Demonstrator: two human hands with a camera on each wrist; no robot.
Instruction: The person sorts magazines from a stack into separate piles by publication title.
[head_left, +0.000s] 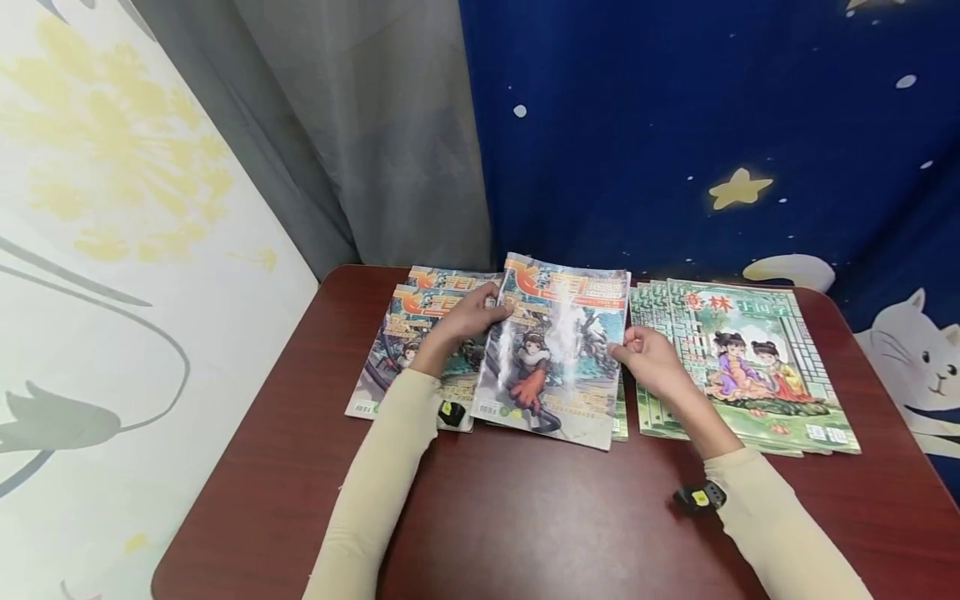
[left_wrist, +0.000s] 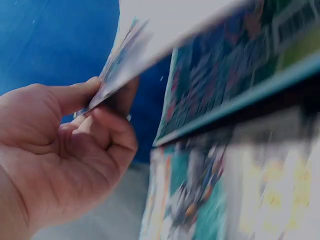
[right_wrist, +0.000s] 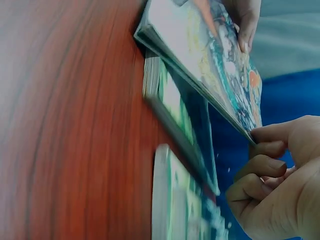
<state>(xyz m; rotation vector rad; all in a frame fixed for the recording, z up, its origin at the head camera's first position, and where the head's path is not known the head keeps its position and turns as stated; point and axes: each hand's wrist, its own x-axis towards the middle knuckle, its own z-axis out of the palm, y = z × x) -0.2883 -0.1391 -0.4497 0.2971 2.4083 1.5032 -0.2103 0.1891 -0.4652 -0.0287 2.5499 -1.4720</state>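
Observation:
Both hands hold a glossy magazine with a red-clothed figure and orange title lettering on its cover. My left hand pinches its left edge near the top. On its right edge, the thumb and fingers of my right hand pinch it. In the right wrist view the magazine is tilted above a green-covered stack on the table. To its left lie magazines with the same cover, partly behind my left arm. Nearest my right hand is a fanned row of green magazines showing two illustrated figures.
The dark red-brown table has rounded corners. A blue starry curtain and a grey curtain hang behind it. A white patterned wall stands at the left. Each wrist wears a small black device.

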